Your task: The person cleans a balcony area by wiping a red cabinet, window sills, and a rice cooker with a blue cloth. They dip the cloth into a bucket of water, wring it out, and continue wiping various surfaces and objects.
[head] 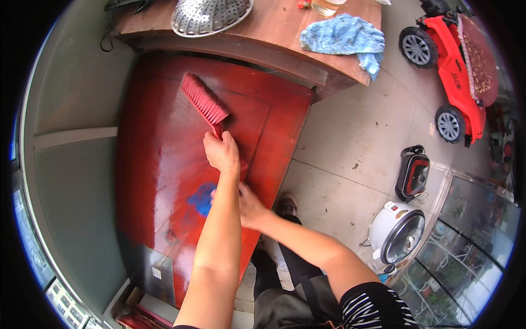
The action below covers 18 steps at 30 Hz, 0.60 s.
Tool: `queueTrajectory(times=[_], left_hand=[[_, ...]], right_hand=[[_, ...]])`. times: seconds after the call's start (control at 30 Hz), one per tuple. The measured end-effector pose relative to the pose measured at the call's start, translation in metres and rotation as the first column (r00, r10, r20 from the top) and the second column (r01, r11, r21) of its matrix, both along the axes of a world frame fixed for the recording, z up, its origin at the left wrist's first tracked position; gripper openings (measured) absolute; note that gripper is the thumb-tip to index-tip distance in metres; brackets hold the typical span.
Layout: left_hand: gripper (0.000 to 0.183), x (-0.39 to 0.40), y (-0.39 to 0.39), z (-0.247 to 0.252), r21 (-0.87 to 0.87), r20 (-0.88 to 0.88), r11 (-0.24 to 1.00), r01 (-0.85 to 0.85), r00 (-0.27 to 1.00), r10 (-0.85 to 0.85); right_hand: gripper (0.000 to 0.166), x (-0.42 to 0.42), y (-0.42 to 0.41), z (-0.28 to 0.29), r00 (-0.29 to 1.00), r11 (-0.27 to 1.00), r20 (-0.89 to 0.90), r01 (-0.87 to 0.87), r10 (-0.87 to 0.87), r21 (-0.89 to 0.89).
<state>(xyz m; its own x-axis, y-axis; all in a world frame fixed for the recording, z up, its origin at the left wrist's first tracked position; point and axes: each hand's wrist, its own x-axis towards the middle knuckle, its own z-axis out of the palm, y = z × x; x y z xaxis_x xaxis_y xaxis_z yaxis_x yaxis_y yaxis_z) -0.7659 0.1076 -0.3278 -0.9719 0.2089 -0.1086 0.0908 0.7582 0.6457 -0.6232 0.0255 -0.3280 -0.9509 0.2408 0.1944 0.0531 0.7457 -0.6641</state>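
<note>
My left hand (224, 151) grips the handle of a red bench brush (204, 98), whose pink-red bristles are over the upper part of a glossy red wooden tabletop (254, 107). My right hand (250, 205) reaches in from the right, low over the same surface. My left forearm crosses in front of it and hides part of it. Its fingertips show at the edge of a blurred blue thing (202, 200), perhaps a cloth, lying on the red surface. Whether the fingers hold it cannot be told.
A brown wooden table (279, 33) above bears a metal steamer basket (211, 16) and a light blue cloth (345, 37). On the tiled floor to the right stand a red toy car (452, 70), an electric pan (414, 174) and a white rice cooker (396, 232). Glass panels (78, 197) border the left.
</note>
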Motion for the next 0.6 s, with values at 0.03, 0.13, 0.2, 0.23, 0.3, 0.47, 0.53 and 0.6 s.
queueTrajectory(times=[0.03, 0.13, 0.2, 0.23, 0.3, 0.47, 0.53, 0.6], left_hand=[[0.031, -0.028, -0.029, 0.002, 0.032, 0.024, 0.999, -0.016, 1.000, 0.015], [0.012, -0.063, -0.092, 0.020, 0.393, 0.033, 0.919, -0.001, 0.999, -0.013], [0.010, -0.048, -0.115, 0.060, 0.532, 0.326, 0.827, -0.181, 0.945, -0.003], [0.009, -0.054, -0.156, 0.061, 0.474, 0.288, 0.850, -0.230, 0.953, 0.097], [0.007, -0.061, -0.245, 0.051, 0.439, 0.175, 0.823, -0.362, 0.932, 0.316], [0.015, -0.095, -0.343, 0.022, 0.557, 0.062, 0.610, -0.564, 0.760, 0.647], [0.013, -0.137, -0.350, 0.003, 0.664, 0.179, 0.436, -0.608, 0.695, 0.696], [0.014, -0.165, -0.386, 0.008, 0.666, 0.218, 0.360, -0.653, 0.632, 0.744]], right_hand=[[0.036, 0.003, 0.034, 0.019, 0.988, 0.935, 0.142, 0.001, -0.056, 0.355], [0.045, 0.053, 0.140, 0.027, 0.783, 0.779, 0.188, 0.498, -0.593, 0.381], [0.043, 0.085, 0.175, 0.024, 0.625, 0.628, 0.097, 0.742, -0.775, 0.235], [0.041, 0.075, 0.163, 0.033, 0.654, 0.658, 0.082, 0.737, -0.752, 0.153], [0.037, 0.056, 0.123, 0.050, 0.704, 0.705, 0.072, 0.709, -0.707, -0.010], [0.041, -0.076, -0.098, 0.031, 0.939, 0.942, 0.107, -0.332, 0.327, 0.036], [0.052, -0.096, -0.147, -0.015, 0.793, 0.678, 0.073, -0.560, 0.604, 0.476], [0.051, -0.152, -0.145, -0.005, 0.772, 0.745, 0.031, -0.622, 0.635, 0.241]])
